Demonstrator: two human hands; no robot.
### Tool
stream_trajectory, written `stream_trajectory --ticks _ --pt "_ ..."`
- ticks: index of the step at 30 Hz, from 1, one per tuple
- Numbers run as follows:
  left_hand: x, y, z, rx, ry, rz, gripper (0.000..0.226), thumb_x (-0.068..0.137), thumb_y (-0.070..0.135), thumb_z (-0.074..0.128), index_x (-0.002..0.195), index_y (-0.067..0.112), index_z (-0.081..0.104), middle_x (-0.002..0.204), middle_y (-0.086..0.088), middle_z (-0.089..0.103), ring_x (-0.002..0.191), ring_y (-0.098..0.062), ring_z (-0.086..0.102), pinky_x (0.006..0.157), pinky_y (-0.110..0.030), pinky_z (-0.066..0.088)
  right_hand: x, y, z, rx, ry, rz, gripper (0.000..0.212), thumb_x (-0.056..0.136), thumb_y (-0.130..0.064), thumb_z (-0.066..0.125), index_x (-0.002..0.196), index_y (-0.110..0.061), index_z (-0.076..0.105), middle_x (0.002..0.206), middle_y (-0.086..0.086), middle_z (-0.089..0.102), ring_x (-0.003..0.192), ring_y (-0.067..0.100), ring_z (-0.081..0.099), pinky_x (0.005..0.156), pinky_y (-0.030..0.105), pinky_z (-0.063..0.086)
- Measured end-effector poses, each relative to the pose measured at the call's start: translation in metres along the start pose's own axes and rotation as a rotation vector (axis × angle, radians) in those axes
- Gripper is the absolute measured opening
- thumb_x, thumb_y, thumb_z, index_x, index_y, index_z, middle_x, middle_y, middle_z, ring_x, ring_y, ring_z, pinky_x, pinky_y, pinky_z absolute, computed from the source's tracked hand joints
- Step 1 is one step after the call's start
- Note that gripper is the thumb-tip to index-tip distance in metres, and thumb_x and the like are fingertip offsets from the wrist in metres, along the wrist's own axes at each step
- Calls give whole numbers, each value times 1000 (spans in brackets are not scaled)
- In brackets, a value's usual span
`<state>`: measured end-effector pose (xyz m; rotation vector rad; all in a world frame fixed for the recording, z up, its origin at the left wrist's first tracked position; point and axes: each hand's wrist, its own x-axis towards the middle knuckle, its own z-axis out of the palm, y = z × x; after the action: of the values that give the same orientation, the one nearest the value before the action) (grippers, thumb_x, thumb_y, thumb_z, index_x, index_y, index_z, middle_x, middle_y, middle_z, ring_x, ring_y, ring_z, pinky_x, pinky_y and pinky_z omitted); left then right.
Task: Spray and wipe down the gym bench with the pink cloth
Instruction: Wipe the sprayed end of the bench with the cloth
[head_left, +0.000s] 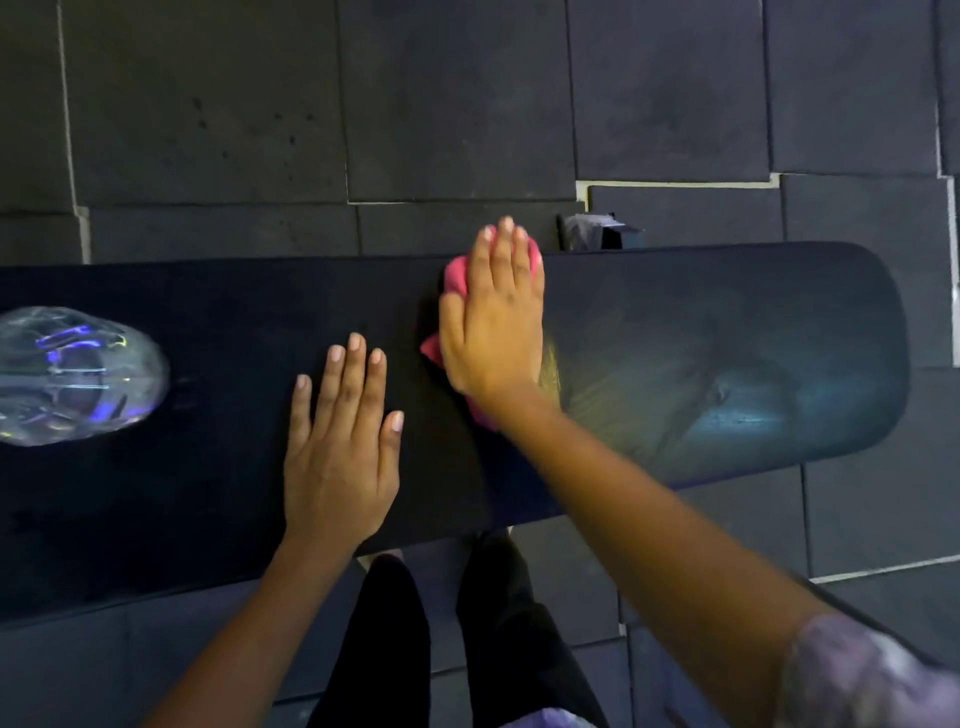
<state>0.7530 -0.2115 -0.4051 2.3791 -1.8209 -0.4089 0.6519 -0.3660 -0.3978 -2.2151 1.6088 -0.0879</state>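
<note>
A long black padded gym bench (208, 493) runs across the view from left to right. My right hand (496, 322) lies flat on the pink cloth (457, 283), pressing it onto the bench near its far edge; most of the cloth is hidden under the palm. My left hand (340, 447) rests flat on the bench pad with fingers spread and nothing in it. A clear plastic spray bottle (72, 374) stands on the bench at the far left. The pad to the right of the cloth shows a wet, streaky sheen.
Dark rubber floor tiles (467, 104) surround the bench. A black part of the bench frame (597, 231) sticks out behind the far edge. My legs in dark trousers (467, 623) stand close against the near edge.
</note>
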Motion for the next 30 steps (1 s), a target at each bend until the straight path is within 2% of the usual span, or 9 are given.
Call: stream_trajectory --ticks 4,7,10,15,21,24,27,30 --pt "1 0 -1 3 10 7 56 101 33 24 150 7 25 159 -10 19 148 -22 13 120 -47 13 31 -5 -2 -28 -46 -80 78 87 -42 9 150 0 27 158 20 26 149 31 18 123 44 7" --pt "0 1 -2 -8 13 8 55 101 33 24 150 7 26 159 -10 20 148 -22 14 120 -46 13 17 -1 -1 -25 -13 -133 75 87 -39 19 152 -2 22 159 20 22 150 33 13 123 47 5" --pt "-1 -1 -2 4 9 12 55 101 33 24 150 7 25 159 -9 18 148 -21 13 120 -46 13 -2 0 2 1 12 -93 78 84 -39 26 154 -4 17 161 19 16 151 33 7 123 48 4" --pt "-1 -2 0 19 -1 30 55 101 32 24 151 8 22 160 -9 16 149 -21 11 119 -47 15 -39 3 5 16 -4 -96 79 83 -39 25 156 -11 11 164 14 4 152 27 -5 123 46 -3" --pt "-1 -2 4 7 36 43 55 101 33 23 150 8 24 159 -8 19 148 -21 14 120 -46 14 -91 9 8 29 -11 -130 78 83 -36 30 156 -14 12 164 11 3 152 25 -8 123 49 0" --pt "-1 -3 7 3 57 42 56 101 34 21 150 8 26 159 -8 20 148 -21 15 119 -46 14 -93 10 11 24 -8 -128 80 82 -39 30 156 -14 12 164 11 3 151 24 -9 123 46 -4" --pt "-3 -2 8 8 82 38 56 100 34 21 149 7 27 158 -9 23 147 -21 17 119 -46 16 -85 15 13 -43 -56 -211 80 84 -45 26 156 -14 8 164 13 -1 151 26 -11 123 43 -8" --pt "-2 -3 10 16 99 46 57 100 35 19 149 8 28 158 -8 23 147 -20 17 119 -46 15 -65 30 4 -147 -101 -335 77 88 -47 22 156 -14 8 164 11 3 152 26 -5 123 42 -4"
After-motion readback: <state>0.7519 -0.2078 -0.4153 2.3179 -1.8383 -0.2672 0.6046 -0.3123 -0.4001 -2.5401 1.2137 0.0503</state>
